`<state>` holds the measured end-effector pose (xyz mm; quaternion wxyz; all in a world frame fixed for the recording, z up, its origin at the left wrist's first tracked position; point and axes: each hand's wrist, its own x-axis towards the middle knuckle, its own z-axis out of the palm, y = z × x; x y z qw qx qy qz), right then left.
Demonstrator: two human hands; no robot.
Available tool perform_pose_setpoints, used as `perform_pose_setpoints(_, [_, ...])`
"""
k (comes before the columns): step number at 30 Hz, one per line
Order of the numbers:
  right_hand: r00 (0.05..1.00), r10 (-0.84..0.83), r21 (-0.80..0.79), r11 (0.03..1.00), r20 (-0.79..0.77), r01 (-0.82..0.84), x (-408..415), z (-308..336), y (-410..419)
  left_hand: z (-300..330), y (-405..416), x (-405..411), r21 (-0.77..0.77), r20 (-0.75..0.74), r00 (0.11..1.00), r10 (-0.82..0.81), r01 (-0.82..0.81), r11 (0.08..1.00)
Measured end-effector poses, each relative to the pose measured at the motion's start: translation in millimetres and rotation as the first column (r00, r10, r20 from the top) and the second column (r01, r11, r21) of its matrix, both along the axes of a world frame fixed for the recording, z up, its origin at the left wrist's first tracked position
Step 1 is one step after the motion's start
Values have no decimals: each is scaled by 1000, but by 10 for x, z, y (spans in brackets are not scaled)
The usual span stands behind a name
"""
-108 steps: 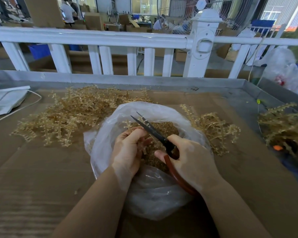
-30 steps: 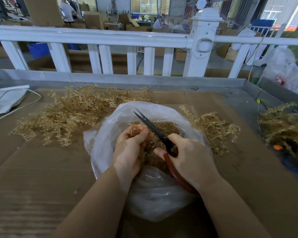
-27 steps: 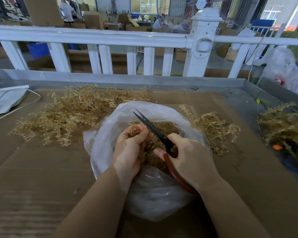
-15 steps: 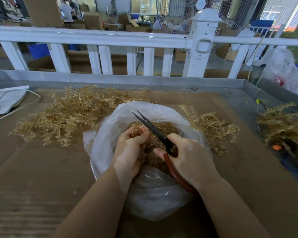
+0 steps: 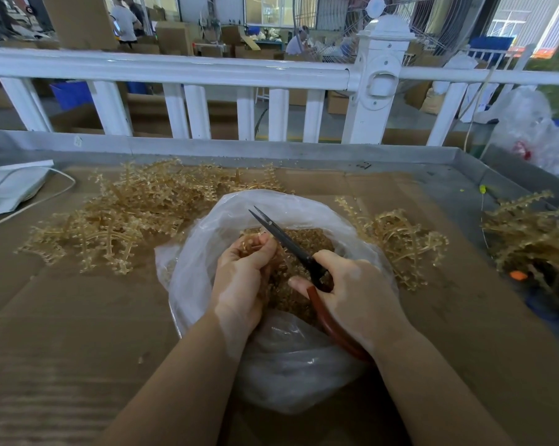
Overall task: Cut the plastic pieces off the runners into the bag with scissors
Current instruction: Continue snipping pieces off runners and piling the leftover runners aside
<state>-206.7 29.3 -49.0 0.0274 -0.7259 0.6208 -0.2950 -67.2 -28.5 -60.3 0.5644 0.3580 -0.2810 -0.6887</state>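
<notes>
A clear plastic bag (image 5: 207, 226) lies open on the cardboard-covered table, with cut amber plastic pieces (image 5: 316, 243) heaped inside. Over its mouth my left hand (image 5: 243, 278) grips a small amber runner (image 5: 251, 244) between thumb and fingers. My right hand (image 5: 355, 300) holds scissors (image 5: 284, 239) with red-brown handles. The dark blades point up and left, nearly closed, right beside the runner at my left fingertips.
A big heap of uncut amber runners (image 5: 136, 217) lies left of the bag and a smaller heap (image 5: 397, 239) to its right. More runners (image 5: 525, 236) sit at the right edge. A white fence (image 5: 188, 72) stands behind the table's metal rim (image 5: 271, 151). White material (image 5: 11, 188) lies far left.
The scissor blades, spread wider earlier, have closed to a narrow gap. My left hand has shifted slightly up with the runner; both hands stay over the bag.
</notes>
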Motion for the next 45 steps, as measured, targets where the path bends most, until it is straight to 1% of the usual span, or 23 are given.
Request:
perform_pose_setpoints(7, [999,-1,-10,1000,-36,0,-7,-13,-12,6,-6,14,24,8,1000,-24,24,999])
perform_pose_setpoints(21, [1000,9,-29,1000,-20,-10,-18,-32,-22,-6,0,3,18,18,1000,-21,20,1000])
perform_pose_setpoints(23, [1000,5,-44,999,-23,-6,-15,-39,-19,-4,6,1,17,0,1000,-16,16,1000])
perform_pose_setpoints(25, [1000,-15,-89,996,14,16,-10,-39,-17,-6,8,0,12,-29,1000,-5,5,1000])
perform_pose_setpoints(28, [992,-53,-159,985,111,70,2,-23,-11,2,23,0,-23,-9,1000,16,-16,1000])
perform_pose_setpoints(31, [987,-60,-185,979,151,88,3,-27,-9,23,40,-1,-51,-9,1000,2,-3,999])
perform_pose_setpoints(37, [975,-102,-166,977,196,135,-26,-51,-28,44,17,27,16,-151,988,-31,34,999])
perform_pose_setpoints(39, [973,-113,-182,972,203,151,-31,-54,-36,33,24,18,-24,-168,985,-32,29,999])
perform_pose_setpoints(41, [968,-123,-200,965,218,168,-33,-51,-39,11,32,-4,-106,-144,989,-34,19,994])
perform_pose_setpoints(45, [957,-108,-229,958,270,173,-37,-48,-35,-24,48,-32,-279,9,1000,-14,16,960])
